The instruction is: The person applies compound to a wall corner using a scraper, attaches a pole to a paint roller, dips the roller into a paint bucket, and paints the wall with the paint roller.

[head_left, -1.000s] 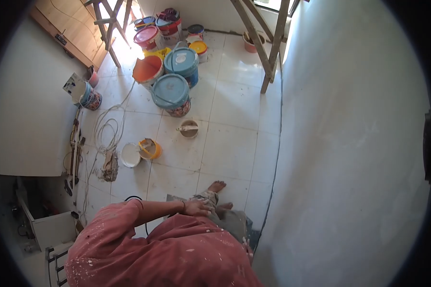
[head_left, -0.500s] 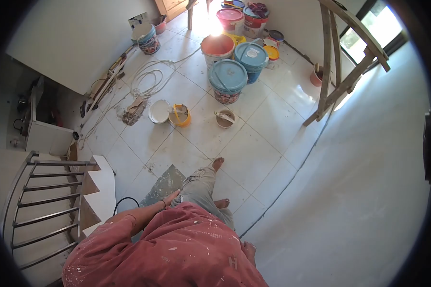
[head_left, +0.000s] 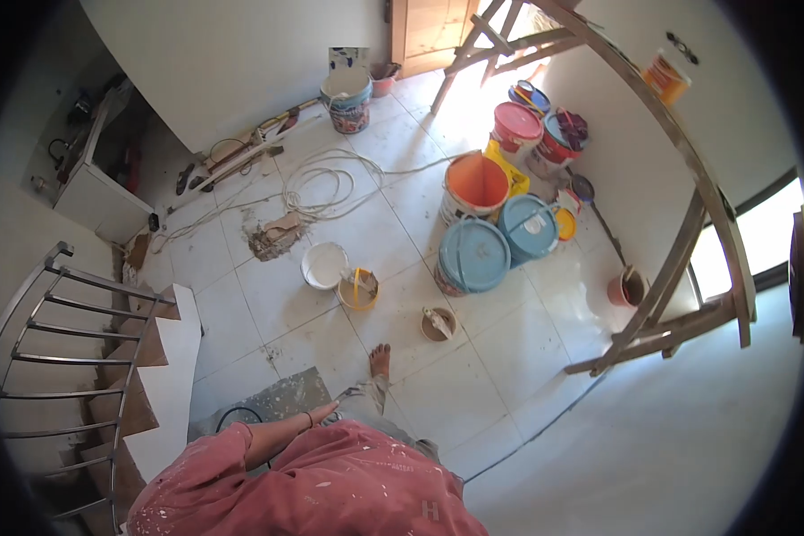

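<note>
My left hand (head_left: 323, 412) rests at my trouser leg (head_left: 363, 404), below the red paint-spotted shirt (head_left: 330, 482); its fingers look stretched out and nothing shows in it. A grey board (head_left: 288, 395) lies on the floor beside that hand. My right hand is out of sight. Ahead of my bare foot (head_left: 381, 360) stand a yellow bucket (head_left: 358, 291) with grey material and a small tub (head_left: 438, 325) with a tool across it. A white round tub or lid (head_left: 325, 265) touches the yellow bucket.
Large buckets, including a blue-lidded one (head_left: 474, 255) and an orange-lined one (head_left: 477, 183), stand ahead right. A wooden trestle (head_left: 661, 308) leans over the right side. Coiled cable (head_left: 320, 188) lies ahead. Stairs with a metal railing (head_left: 67, 359) are at left.
The view has swung to the right, bringing the stairs and more of the wooden trestle into sight. My foot has shifted on the floor. My left hand stays near my leg.
</note>
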Demonstrator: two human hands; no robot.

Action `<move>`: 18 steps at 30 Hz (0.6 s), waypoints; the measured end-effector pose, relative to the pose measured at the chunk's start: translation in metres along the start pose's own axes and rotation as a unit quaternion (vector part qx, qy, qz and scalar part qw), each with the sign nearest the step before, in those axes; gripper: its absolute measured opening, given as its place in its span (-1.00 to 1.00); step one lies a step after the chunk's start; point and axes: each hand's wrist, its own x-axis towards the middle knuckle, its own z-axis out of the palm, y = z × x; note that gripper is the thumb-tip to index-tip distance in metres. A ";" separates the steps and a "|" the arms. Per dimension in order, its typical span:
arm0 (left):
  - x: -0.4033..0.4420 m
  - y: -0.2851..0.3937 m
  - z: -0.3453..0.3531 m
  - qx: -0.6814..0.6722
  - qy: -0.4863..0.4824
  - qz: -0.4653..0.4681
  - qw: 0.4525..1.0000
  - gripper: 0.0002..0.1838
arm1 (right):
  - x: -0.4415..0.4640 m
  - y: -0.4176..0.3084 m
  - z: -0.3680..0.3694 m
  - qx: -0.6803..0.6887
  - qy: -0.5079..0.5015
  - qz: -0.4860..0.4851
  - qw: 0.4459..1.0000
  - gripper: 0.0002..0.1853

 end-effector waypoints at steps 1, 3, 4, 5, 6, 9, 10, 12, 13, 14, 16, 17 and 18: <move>-0.026 0.036 -0.001 -0.007 -0.037 -0.009 0.999 -0.14 | 0.026 -0.009 -0.043 0.128 -0.035 0.097 0.986 -0.73; -0.064 0.091 0.000 -0.015 -0.116 -0.035 0.993 -0.09 | 0.079 -0.071 -0.198 0.374 -0.021 0.310 0.874 -0.71; -0.065 0.104 0.000 -0.010 -0.136 -0.029 0.990 -0.08 | 0.097 -0.076 -0.217 0.467 0.011 0.304 0.830 -0.73; -0.064 0.116 0.002 -0.006 -0.156 -0.023 0.987 -0.07 | 0.116 -0.081 -0.236 0.555 0.043 0.296 0.777 -0.75; -0.062 0.127 0.004 -0.004 -0.176 -0.016 0.984 -0.05 | 0.133 -0.081 -0.251 0.635 0.072 0.283 0.715 -0.76; -0.077 0.174 0.006 -0.098 -0.191 -0.068 0.974 -0.05 | 0.184 -0.068 -0.279 0.612 0.020 0.265 0.745 -0.78; -0.085 0.192 0.003 -0.134 -0.214 -0.095 0.963 -0.05 | 0.197 -0.061 -0.289 0.596 0.001 0.251 0.763 -0.80; -0.052 0.203 -0.001 -0.049 -0.073 0.098 0.991 -0.10 | 0.259 -0.040 -0.294 0.537 -0.039 0.222 0.813 -0.71; -0.020 0.190 -0.003 -0.038 -0.023 0.186 0.982 -0.11 | 0.285 -0.033 -0.293 0.493 -0.046 0.204 0.844 -0.68; -0.007 0.178 -0.003 -0.023 0.026 0.264 0.964 -0.12 | 0.297 -0.028 -0.295 0.448 -0.055 0.191 0.872 -0.65; -0.026 0.184 -0.014 -0.104 0.029 0.265 0.958 -0.15 | 0.335 -0.054 -0.349 0.416 -0.093 0.159 0.891 -0.65; -0.035 0.189 -0.016 -0.146 0.030 0.266 0.952 -0.16 | 0.358 -0.074 -0.380 0.428 -0.104 0.149 0.885 -0.68; -0.033 0.188 -0.017 -0.149 0.034 0.284 0.947 -0.17 | 0.387 -0.088 -0.398 0.442 -0.107 0.122 0.882 -0.64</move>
